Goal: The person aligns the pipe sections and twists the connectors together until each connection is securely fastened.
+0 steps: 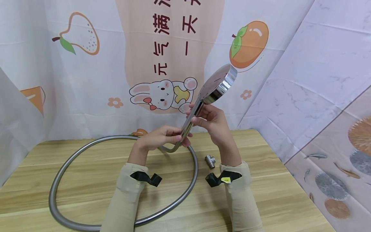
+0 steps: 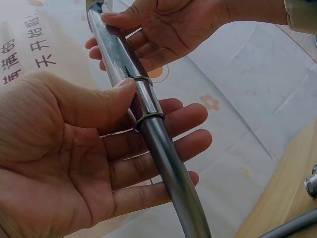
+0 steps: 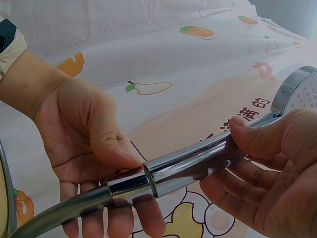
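Observation:
A chrome shower head (image 1: 219, 84) is held up above the table, tilted with its round head to the upper right. My right hand (image 1: 213, 120) grips its handle (image 3: 198, 161) just below the head, thumb on top. Lower down, my left hand (image 1: 162, 138) holds the shiny collar (image 2: 147, 101) where the grey metal hose (image 2: 173, 173) meets the handle, thumb on the joint and fingers behind. In the left wrist view the collar sits against the handle's end. From there the hose (image 1: 195, 167) drops and lies in a wide loop on the table.
A small chrome valve fitting (image 1: 210, 161) lies on the wooden table (image 1: 246, 193), right of the hose loop. Behind stands a printed curtain (image 1: 95, 74) with fruit and a rabbit. Another patterned cloth (image 1: 318, 129) hangs at the right.

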### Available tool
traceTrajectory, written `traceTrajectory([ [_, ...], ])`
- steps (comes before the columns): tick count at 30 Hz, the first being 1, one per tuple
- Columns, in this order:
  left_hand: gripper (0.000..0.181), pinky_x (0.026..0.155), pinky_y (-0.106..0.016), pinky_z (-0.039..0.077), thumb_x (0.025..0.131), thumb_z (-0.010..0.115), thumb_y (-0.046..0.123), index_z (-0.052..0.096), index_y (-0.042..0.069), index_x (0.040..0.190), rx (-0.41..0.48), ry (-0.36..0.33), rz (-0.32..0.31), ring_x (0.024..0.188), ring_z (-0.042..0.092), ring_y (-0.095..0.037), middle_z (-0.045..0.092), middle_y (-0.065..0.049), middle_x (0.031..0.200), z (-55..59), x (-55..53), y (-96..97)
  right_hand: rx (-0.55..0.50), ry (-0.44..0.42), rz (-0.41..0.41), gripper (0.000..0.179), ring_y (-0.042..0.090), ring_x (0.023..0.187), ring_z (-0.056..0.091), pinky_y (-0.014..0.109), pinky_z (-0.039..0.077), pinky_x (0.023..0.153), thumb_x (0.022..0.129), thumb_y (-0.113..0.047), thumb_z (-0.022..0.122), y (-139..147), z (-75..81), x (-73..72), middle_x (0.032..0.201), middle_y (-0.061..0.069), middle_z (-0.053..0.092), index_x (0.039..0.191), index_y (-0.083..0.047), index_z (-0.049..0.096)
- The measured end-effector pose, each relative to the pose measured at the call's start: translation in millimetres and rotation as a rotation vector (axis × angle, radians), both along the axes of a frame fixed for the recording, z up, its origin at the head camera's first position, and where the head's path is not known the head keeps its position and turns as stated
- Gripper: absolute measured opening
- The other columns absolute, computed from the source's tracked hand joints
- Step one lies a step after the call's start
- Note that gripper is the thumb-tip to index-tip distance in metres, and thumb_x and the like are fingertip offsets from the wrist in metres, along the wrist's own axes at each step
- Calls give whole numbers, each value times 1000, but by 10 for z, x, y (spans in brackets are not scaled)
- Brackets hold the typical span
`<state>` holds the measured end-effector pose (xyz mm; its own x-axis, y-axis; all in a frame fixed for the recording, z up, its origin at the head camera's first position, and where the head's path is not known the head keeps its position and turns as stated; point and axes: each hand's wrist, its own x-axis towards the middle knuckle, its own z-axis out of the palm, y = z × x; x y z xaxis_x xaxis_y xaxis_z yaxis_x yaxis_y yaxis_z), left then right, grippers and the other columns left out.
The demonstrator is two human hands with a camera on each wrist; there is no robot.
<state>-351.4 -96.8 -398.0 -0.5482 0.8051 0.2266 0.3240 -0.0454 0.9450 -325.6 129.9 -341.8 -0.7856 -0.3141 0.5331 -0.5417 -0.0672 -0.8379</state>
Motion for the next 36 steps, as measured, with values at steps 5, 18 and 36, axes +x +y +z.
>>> traceTrajectory([
  [5, 35, 102, -46, 52, 107, 46, 5, 55, -13, 136, -5, -7, 1, 108, 72, -21, 70, -28, 113, 18, 13, -2, 11, 11, -6, 40, 16, 93, 71, 30, 59, 75, 89, 14, 66, 2, -4, -6, 115, 37, 65, 128, 15, 58],
  [18, 34, 102, -43, 53, 106, 47, 6, 56, -14, 133, -16, -21, 12, 109, 72, -22, 70, -28, 115, 3, 2, 10, 9, 2, 0, 38, 14, 96, 70, 27, 58, 77, 89, 13, 65, 10, -7, -14, 106, -9, 75, 127, 15, 58],
  [36, 27, 94, -34, 54, 107, 52, 11, 62, -14, 113, 1, 2, 42, 100, 70, -20, 70, -11, 99, -28, -12, 39, 1, 7, 3, 36, 14, 96, 71, 29, 59, 78, 90, 13, 65, 19, -4, -17, 118, 40, 62, 125, 14, 59],
])
